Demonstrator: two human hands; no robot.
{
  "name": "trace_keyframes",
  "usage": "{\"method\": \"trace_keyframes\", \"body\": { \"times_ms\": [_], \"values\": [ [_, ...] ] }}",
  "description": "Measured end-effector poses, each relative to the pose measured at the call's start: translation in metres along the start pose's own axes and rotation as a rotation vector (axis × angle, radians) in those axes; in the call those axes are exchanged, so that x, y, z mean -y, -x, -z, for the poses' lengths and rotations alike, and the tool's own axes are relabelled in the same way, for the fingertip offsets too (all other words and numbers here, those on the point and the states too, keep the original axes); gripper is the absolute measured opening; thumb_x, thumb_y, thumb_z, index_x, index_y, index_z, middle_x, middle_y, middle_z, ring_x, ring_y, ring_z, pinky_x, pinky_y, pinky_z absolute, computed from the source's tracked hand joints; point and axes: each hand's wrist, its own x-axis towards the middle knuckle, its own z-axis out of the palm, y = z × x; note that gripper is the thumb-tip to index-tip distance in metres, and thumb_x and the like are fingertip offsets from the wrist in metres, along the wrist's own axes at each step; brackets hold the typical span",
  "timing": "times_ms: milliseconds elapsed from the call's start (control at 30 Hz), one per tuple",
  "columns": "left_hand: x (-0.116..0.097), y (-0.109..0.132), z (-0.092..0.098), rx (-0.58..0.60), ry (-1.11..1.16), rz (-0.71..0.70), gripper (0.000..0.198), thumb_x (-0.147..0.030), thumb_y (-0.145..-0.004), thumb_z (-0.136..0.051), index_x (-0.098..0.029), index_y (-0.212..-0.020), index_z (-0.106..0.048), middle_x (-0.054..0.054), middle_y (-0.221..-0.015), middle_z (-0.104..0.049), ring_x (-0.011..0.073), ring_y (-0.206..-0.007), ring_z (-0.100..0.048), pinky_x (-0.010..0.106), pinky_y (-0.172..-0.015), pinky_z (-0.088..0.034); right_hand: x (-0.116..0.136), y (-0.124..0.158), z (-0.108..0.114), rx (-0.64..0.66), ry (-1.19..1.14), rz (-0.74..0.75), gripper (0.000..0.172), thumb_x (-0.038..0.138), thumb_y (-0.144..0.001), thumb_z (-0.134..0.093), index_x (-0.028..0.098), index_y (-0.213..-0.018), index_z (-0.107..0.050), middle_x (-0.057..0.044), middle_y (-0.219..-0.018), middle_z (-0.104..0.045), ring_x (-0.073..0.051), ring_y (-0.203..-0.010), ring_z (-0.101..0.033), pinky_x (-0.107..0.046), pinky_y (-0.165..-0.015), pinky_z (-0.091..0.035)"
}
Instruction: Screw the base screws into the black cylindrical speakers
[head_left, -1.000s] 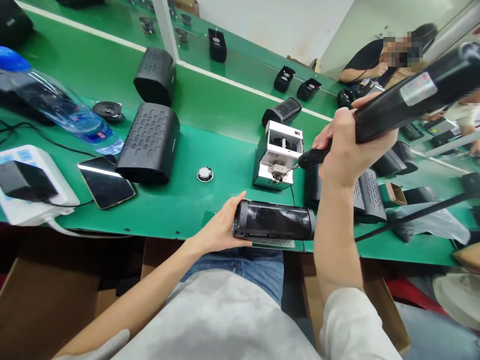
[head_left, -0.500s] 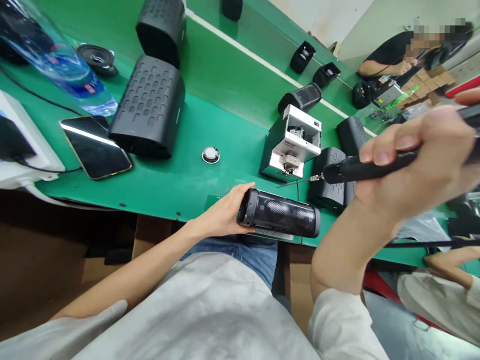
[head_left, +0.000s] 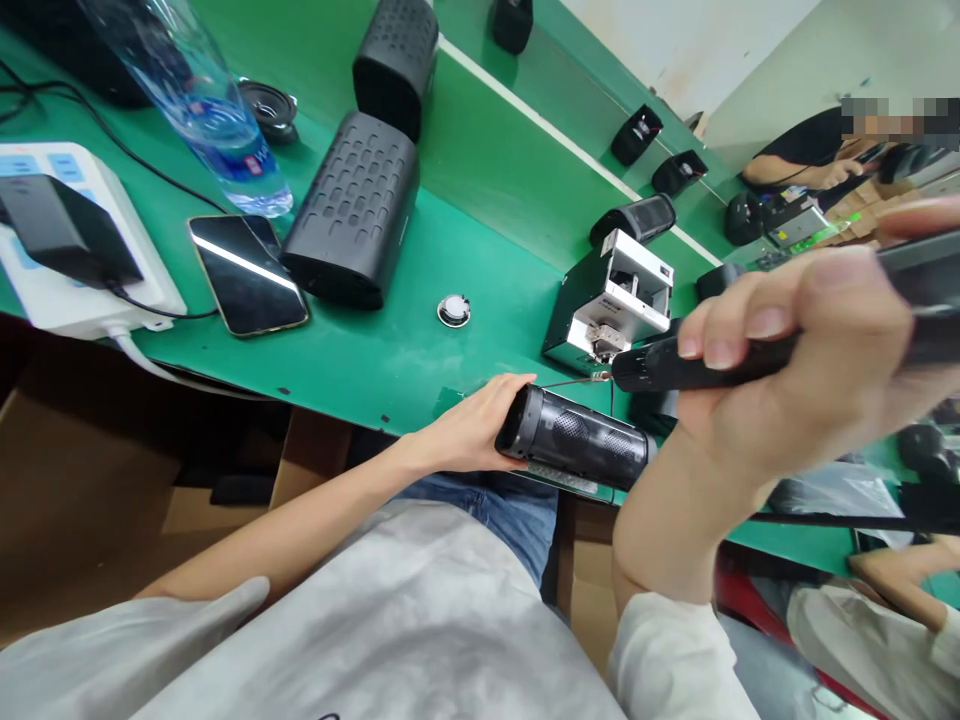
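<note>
1. One head view: the left hand (head_left: pixel 487 425) gripped the black speaker (head_left: pixel 581 435) by one end at the green table's (head_left: pixel 360 355) near edge; the right hand's (head_left: pixel 795 360) fingers wrapped a screwdriver (head_left: pixel 675 365).
2. Likely stiff, fairly light, slightly slippery — the solid end rim seemed the safest hold.
3. A cardboard box (head_left: pixel 82 470) seemingly held something dark (head_left: pixel 244 490); the bottle's (head_left: pixel 195 120) fill was unclear.

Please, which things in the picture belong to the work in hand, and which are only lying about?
Likely in the work:
black speaker body, held in the left hand
black screwdriver, held in the right hand
silver-fronted machine, beyond the speaker body

Probably just lying about:
water bottle
phone
</note>
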Motion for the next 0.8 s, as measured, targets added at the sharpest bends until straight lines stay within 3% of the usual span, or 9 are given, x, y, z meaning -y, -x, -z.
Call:
{"method": "trace_keyframes", "body": {
  "times_ms": [133,267,467,800],
  "values": [
    [0.002,-0.003,-0.001,-0.021,0.008,-0.009,0.107,-0.038,-0.081,-0.102,-0.025,-0.166,-0.038,0.022,-0.16,-0.057,0.048,-0.149,-0.06,0.068,-0.123,-0.056,-0.031,0.013,0.0,0.121,-0.031,-0.014,0.012,0.018,-0.096,-0.075,0.028,-0.102,-0.074,0.009,-0.062,-0.049,-0.008,-0.043,-0.045,-0.025,-0.04,-0.04],
    [0.003,-0.004,-0.002,-0.015,0.026,0.01,0.103,-0.039,-0.081,-0.102,-0.026,-0.163,-0.042,0.02,-0.156,-0.06,0.0463,-0.144,-0.063,0.067,-0.12,-0.058,-0.056,0.019,0.008,0.16,-0.056,-0.027,0.013,0.024,-0.096,-0.081,0.027,-0.102,-0.07,0.009,-0.065,-0.049,-0.008,-0.041,-0.042,-0.025,-0.039,-0.039],
    [0.003,-0.003,-0.002,-0.018,0.041,0.003,0.101,-0.044,-0.084,-0.102,-0.026,-0.163,-0.041,0.02,-0.154,-0.06,0.0454,-0.142,-0.063,0.066,-0.118,-0.058,-0.058,0.019,0.005,0.202,-0.11,0.0,0.014,0.023,-0.097,-0.082,0.026,-0.1,-0.069,0.009,-0.063,-0.048,-0.006,-0.04,-0.036,-0.023,-0.038,-0.036],
    [0.0,-0.005,0.002,0.001,0.041,0.015,0.1,-0.042,-0.084,-0.102,-0.026,-0.163,-0.044,0.019,-0.153,-0.061,0.0455,-0.144,-0.063,0.065,-0.121,-0.058,-0.058,0.029,0.004,0.167,-0.172,-0.015,0.014,0.02,-0.098,-0.079,0.026,-0.102,-0.067,0.01,-0.065,-0.051,-0.006,-0.041,-0.043,-0.021,-0.038,-0.039]
  ]
}}
